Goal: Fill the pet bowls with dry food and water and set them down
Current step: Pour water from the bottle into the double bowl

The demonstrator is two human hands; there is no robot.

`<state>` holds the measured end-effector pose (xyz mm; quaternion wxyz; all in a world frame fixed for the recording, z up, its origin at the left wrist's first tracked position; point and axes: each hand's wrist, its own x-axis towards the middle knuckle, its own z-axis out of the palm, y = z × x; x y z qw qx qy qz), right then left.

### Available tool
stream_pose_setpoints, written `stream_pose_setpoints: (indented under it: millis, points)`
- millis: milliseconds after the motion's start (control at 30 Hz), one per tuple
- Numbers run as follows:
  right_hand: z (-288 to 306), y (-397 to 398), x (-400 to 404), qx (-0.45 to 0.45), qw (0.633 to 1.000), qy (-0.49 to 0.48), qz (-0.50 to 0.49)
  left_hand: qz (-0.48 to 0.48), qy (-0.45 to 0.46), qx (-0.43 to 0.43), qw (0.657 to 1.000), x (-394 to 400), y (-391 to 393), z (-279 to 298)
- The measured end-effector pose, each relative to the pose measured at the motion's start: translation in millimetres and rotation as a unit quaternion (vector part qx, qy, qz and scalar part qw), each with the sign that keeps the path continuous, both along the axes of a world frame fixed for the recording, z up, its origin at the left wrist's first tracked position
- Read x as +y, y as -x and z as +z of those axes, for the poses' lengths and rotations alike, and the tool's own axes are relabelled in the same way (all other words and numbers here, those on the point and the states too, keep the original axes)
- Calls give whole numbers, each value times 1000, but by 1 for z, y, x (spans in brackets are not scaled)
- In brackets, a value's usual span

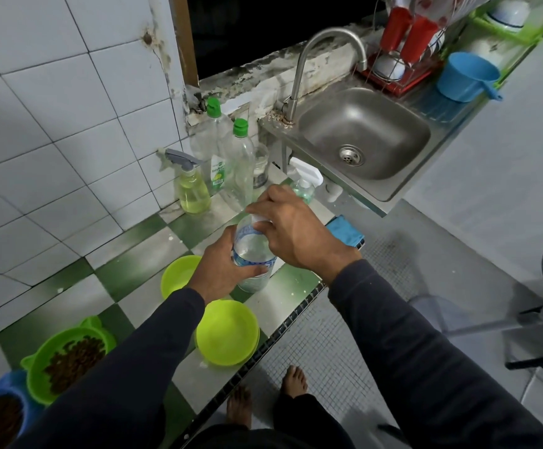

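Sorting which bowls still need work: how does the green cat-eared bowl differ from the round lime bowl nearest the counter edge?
The cat-eared bowl holds dry kibble; the round lime bowl holds no kibble. The cat-eared bowl has ear-shaped bumps on its rim; the round one has a plain rim. Both are green plastic and sit upright on the tiled counter.

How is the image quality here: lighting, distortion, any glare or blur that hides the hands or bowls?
Head view: dim, uneven indoor light, window black; strong wide-angle bending of wall tiles and counter edge; soft glare on the sink; slight softness overall, yet left hand, right hand, water bottle and the near lime bowl stay legible.
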<state>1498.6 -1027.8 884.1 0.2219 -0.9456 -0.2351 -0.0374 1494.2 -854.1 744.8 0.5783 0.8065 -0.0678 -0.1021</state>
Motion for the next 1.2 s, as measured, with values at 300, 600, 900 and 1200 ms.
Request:
stream_pose_setpoints:
  millis: [300, 600, 900, 1200]
  points:
    - [1, 2, 2, 31, 994, -21, -103, -6, 17, 12, 1000, -2, 0, 0]
    - [2, 0, -3, 3, 1000, 16, 12, 0, 24, 17, 1000, -3, 0, -1]
    - [4, 2, 3, 45, 995, -3, -93, -9, 4, 5, 1000, -4, 0, -2]
    - [1, 0, 0, 1, 1000, 1, 25, 0, 19, 19, 1000, -5, 2, -2]
